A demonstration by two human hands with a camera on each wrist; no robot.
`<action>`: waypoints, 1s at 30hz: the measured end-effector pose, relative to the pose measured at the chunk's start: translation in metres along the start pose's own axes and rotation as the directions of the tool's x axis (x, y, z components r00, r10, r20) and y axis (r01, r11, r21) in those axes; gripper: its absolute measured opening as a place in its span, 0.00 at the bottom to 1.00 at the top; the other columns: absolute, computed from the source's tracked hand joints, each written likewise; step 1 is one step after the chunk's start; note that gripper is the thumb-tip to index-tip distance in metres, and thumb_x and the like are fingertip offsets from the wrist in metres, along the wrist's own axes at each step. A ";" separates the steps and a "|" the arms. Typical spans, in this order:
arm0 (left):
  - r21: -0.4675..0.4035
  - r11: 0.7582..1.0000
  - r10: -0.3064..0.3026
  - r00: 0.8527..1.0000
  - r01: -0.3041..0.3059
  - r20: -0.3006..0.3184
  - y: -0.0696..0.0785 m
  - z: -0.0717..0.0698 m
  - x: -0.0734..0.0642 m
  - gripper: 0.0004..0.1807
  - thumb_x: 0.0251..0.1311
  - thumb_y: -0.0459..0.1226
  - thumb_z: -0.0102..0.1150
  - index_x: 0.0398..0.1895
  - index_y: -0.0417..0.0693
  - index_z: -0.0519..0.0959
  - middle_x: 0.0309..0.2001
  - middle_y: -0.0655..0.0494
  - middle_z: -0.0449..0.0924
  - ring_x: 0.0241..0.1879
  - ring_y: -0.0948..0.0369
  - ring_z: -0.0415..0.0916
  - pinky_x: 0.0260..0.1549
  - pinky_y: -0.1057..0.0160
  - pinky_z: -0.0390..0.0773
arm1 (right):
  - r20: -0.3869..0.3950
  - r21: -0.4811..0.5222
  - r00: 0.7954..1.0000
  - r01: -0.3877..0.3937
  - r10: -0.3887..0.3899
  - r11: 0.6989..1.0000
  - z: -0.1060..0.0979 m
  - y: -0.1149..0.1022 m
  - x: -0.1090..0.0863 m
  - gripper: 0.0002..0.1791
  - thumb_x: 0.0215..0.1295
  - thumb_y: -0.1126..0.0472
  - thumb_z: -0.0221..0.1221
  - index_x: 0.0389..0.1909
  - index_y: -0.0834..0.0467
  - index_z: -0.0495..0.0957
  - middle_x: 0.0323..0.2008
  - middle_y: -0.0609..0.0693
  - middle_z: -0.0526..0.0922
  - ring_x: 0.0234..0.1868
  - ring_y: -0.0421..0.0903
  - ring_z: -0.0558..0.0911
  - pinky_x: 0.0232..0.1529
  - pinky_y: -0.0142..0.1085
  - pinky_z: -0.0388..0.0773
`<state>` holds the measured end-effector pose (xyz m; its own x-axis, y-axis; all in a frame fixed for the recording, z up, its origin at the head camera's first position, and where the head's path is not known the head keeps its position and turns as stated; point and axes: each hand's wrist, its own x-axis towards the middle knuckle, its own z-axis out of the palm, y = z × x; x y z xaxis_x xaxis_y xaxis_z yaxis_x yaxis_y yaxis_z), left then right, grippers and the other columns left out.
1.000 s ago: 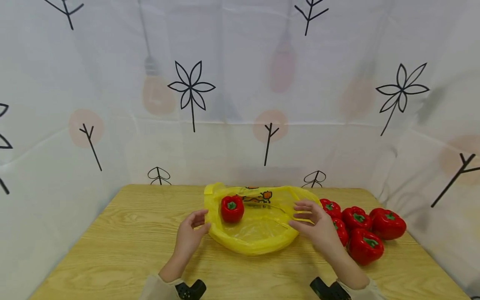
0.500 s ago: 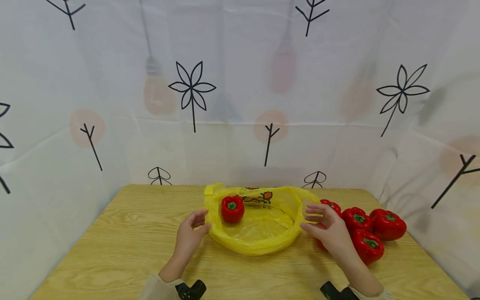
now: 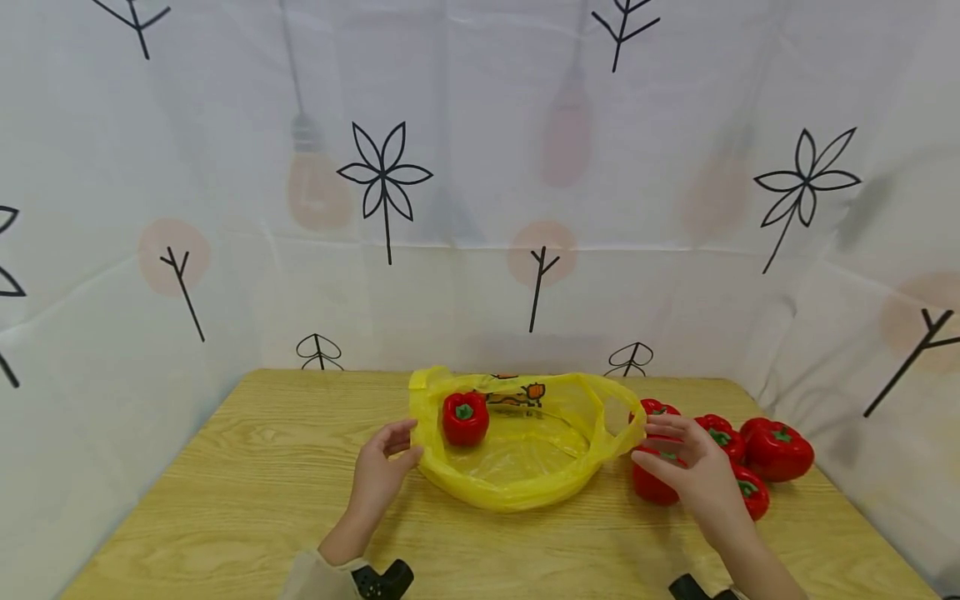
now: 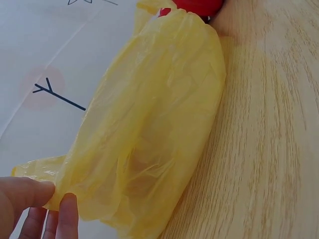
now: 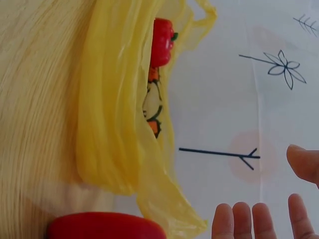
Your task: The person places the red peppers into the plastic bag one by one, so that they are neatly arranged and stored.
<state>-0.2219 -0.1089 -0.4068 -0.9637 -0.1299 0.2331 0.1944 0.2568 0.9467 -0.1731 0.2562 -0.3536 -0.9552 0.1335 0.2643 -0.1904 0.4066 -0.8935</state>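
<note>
A yellow plastic bag (image 3: 510,498) lies with its mouth open on the table, an orange and black print showing inside. In it, toward the left, sits a red bell pepper (image 3: 465,419) with a green stem. My left hand (image 3: 377,468) pinches the bag's left edge between thumb and fingers, which the left wrist view shows close up. Beside the bag's right handle, my right hand (image 3: 696,468) is empty, its thumb and fingers apart in the right wrist view. Behind and below it are more red bell peppers, one of them (image 3: 654,485) close to the bag.
Several red bell peppers, such as the outermost pepper (image 3: 777,450), cluster on the right of the wooden table (image 3: 225,500). A white patterned cloth (image 3: 465,292) hangs behind the table and along its sides.
My right hand has moved right, from the bag's right side to in front of the peppers. The bag's right handle now stretches out to the right. My left hand has stayed in place.
</note>
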 end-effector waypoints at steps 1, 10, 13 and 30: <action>-0.001 1.000 0.002 1.000 -0.002 0.000 0.000 0.000 0.000 0.18 0.55 0.30 0.63 0.51 0.40 0.77 0.46 0.46 0.76 0.46 0.51 0.74 0.39 0.62 0.79 | -0.007 -0.008 1.000 0.008 -0.008 1.000 -0.002 0.001 -0.001 0.30 0.57 0.55 0.65 0.57 0.62 0.67 0.49 0.46 0.75 0.45 0.35 0.74 0.41 0.21 0.72; 0.002 1.000 0.008 1.000 -0.008 -0.005 0.000 0.000 0.000 0.18 0.55 0.29 0.63 0.51 0.40 0.77 0.46 0.46 0.77 0.45 0.51 0.74 0.39 0.62 0.79 | -0.045 0.015 0.998 0.044 -0.044 0.999 -0.016 0.009 -0.003 0.27 0.58 0.61 0.64 0.55 0.64 0.67 0.43 0.32 0.75 0.42 0.32 0.76 0.39 0.22 0.75; 0.002 1.000 0.005 1.000 -0.005 -0.005 0.000 0.000 0.000 0.18 0.55 0.29 0.63 0.51 0.40 0.77 0.46 0.46 0.77 0.45 0.51 0.74 0.39 0.63 0.79 | -0.060 0.018 0.998 0.029 -0.028 0.999 -0.021 0.013 -0.003 0.24 0.58 0.62 0.64 0.55 0.61 0.68 0.42 0.31 0.75 0.42 0.31 0.76 0.39 0.21 0.75; 0.016 1.000 0.008 1.000 -0.008 -0.003 0.001 0.001 0.000 0.19 0.55 0.29 0.63 0.51 0.39 0.77 0.46 0.46 0.76 0.46 0.51 0.74 0.44 0.57 0.77 | -0.098 0.083 0.992 -0.071 0.079 0.994 -0.053 0.036 -0.009 0.21 0.58 0.60 0.64 0.51 0.50 0.71 0.40 0.30 0.74 0.40 0.28 0.73 0.34 0.21 0.75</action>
<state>-0.2218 -0.1076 -0.4058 -0.9615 -0.1310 0.2417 0.1993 0.2733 0.9411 -0.1596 0.3174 -0.3688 -0.9403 0.2535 0.2273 -0.1402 0.3201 -0.9370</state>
